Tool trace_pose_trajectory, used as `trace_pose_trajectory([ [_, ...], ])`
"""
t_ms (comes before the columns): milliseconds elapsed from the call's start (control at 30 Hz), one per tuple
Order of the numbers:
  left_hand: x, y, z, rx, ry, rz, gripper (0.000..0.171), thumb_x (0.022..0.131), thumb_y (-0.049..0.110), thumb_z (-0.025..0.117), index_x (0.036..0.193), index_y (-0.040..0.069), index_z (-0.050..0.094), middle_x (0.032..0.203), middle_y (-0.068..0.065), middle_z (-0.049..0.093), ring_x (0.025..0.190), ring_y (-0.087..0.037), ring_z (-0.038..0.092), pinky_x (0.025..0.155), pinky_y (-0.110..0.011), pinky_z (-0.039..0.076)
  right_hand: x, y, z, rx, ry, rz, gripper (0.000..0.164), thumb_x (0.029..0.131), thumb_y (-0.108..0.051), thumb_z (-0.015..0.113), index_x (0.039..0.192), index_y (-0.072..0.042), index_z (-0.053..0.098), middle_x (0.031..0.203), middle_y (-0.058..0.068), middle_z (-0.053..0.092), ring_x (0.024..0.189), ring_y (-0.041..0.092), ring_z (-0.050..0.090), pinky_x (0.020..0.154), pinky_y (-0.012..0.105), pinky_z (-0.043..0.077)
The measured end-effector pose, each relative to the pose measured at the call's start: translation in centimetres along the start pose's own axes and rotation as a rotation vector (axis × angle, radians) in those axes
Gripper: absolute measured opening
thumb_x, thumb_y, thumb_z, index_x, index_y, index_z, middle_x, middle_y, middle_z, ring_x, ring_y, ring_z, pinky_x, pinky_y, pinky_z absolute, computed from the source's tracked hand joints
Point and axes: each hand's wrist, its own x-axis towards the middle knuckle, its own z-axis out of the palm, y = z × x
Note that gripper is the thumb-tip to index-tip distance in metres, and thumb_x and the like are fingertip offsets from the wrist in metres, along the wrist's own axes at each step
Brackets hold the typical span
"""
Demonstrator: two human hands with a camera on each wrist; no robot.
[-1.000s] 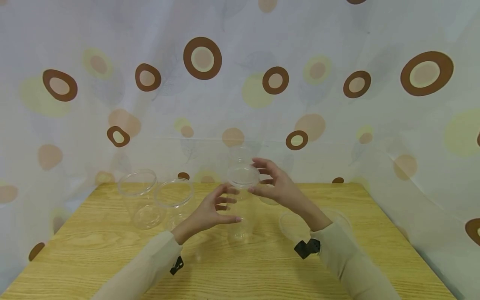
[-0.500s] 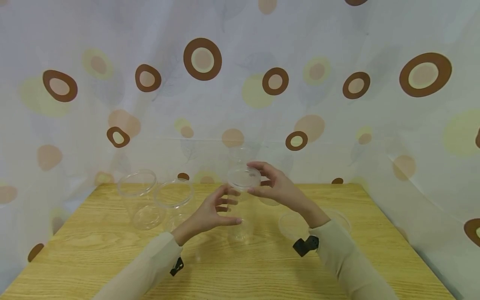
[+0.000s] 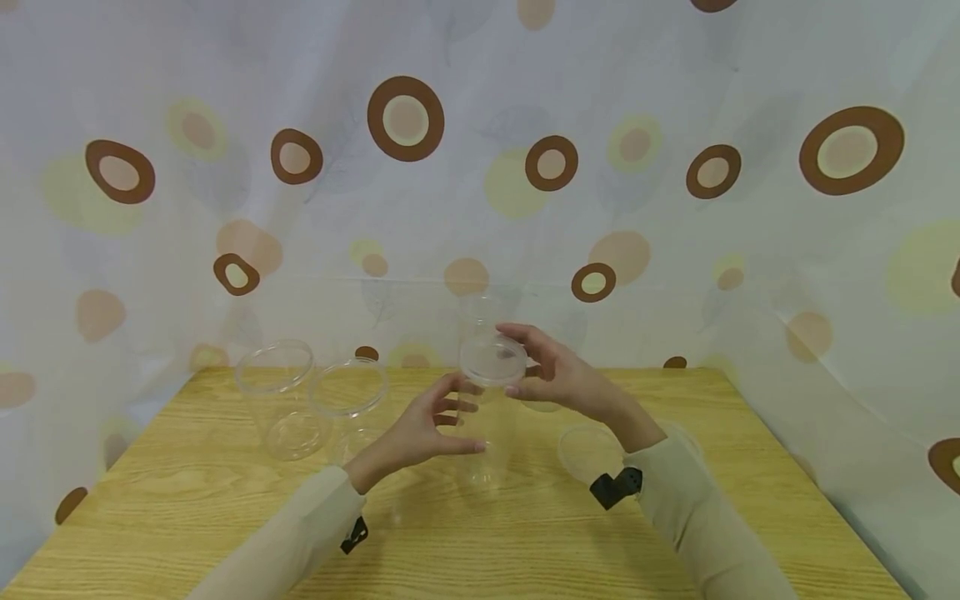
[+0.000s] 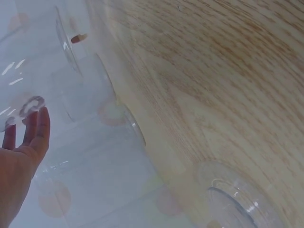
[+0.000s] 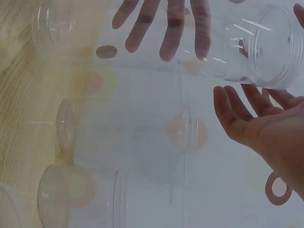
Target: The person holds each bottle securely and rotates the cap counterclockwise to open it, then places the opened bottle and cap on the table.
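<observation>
A tall clear plastic jar (image 3: 491, 425) stands upright at the table's middle. My left hand (image 3: 420, 429) grips its side from the left, and its fingers show through the wall in the right wrist view. A clear round lid (image 3: 492, 360) sits at the jar's top. My right hand (image 3: 562, 379) holds the lid's edge from the right, thumb near and fingers on the far side. In the right wrist view, my right hand (image 5: 266, 118) reaches the lid end (image 5: 278, 47). Whether the lid is fully seated, I cannot tell.
Two wide clear jars without lids, one farther left (image 3: 275, 387) and one nearer (image 3: 348, 408), stand left of my hands. Behind the gripped jar is another clear jar (image 3: 480, 312). Loose clear lids, one of them (image 3: 588, 452) plainly seen, lie by my right forearm. A patterned curtain (image 3: 480, 167) hangs behind the table.
My right hand's fingers have closed in around the lid's edge. The lid and jar top have shifted slightly right, while the left hand keeps nearly the same place on the jar.
</observation>
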Motion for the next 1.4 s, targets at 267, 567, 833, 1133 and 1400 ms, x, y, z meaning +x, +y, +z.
trace_pose_trajectory([
  [267, 0.0, 0.0, 0.2, 0.016, 0.051, -0.003, 0.069, 0.073, 0.003, 0.075, 0.130, 0.016, 0.039, 0.129, -0.009, 0.046, 0.115, -0.034, 0.051, 0.093, -0.054, 0.042, 0.0, -0.6, 1.7, -0.100, 0.247, 0.028, 0.067, 0.083, -0.022, 0.068, 0.138, -0.020, 0.031, 0.139, 0.006, 0.036, 0.115, 0.029, 0.047, 0.092, 0.043, 0.044],
  [567, -0.2, -0.1, 0.3, 0.031, 0.058, -0.009, 0.071, 0.073, 0.005, 0.075, 0.132, 0.018, 0.037, 0.130, -0.010, 0.045, 0.114, -0.035, 0.051, 0.093, -0.055, 0.042, 0.1, -0.7, 2.7, -0.129, 0.329, 0.076, 0.061, 0.082, -0.022, 0.069, 0.134, -0.015, 0.037, 0.134, 0.011, 0.041, 0.111, 0.032, 0.052, 0.082, 0.037, 0.052],
  [833, -0.4, -0.3, 0.1, 0.013, 0.011, 0.004, 0.074, 0.074, 0.006, 0.075, 0.135, 0.017, 0.036, 0.129, -0.009, 0.045, 0.115, -0.033, 0.051, 0.093, -0.052, 0.043, 0.0, -0.3, 0.7, 0.044, 0.068, 0.036, 0.061, 0.087, -0.017, 0.063, 0.139, -0.012, 0.031, 0.134, 0.012, 0.039, 0.108, 0.028, 0.052, 0.083, 0.031, 0.049],
  [1133, -0.6, -0.4, 0.0, 0.015, -0.002, 0.004, 0.075, 0.073, 0.005, 0.075, 0.135, 0.018, 0.035, 0.130, -0.009, 0.044, 0.115, -0.033, 0.051, 0.093, -0.054, 0.042, 0.1, -0.2, 0.3, 0.079, -0.013, 0.022, 0.066, 0.087, -0.017, 0.062, 0.142, -0.010, 0.026, 0.136, 0.014, 0.038, 0.114, 0.028, 0.049, 0.086, 0.032, 0.048],
  [1400, -0.2, -2.0, 0.1, 0.029, 0.067, 0.001, 0.071, 0.073, 0.004, 0.075, 0.132, 0.018, 0.037, 0.132, -0.009, 0.044, 0.115, -0.033, 0.051, 0.092, -0.054, 0.042, 0.0, -0.2, 2.1, 0.031, 0.188, 0.076, 0.071, 0.084, -0.023, 0.067, 0.142, -0.017, 0.025, 0.141, 0.009, 0.031, 0.112, 0.035, 0.049, 0.084, 0.037, 0.050],
])
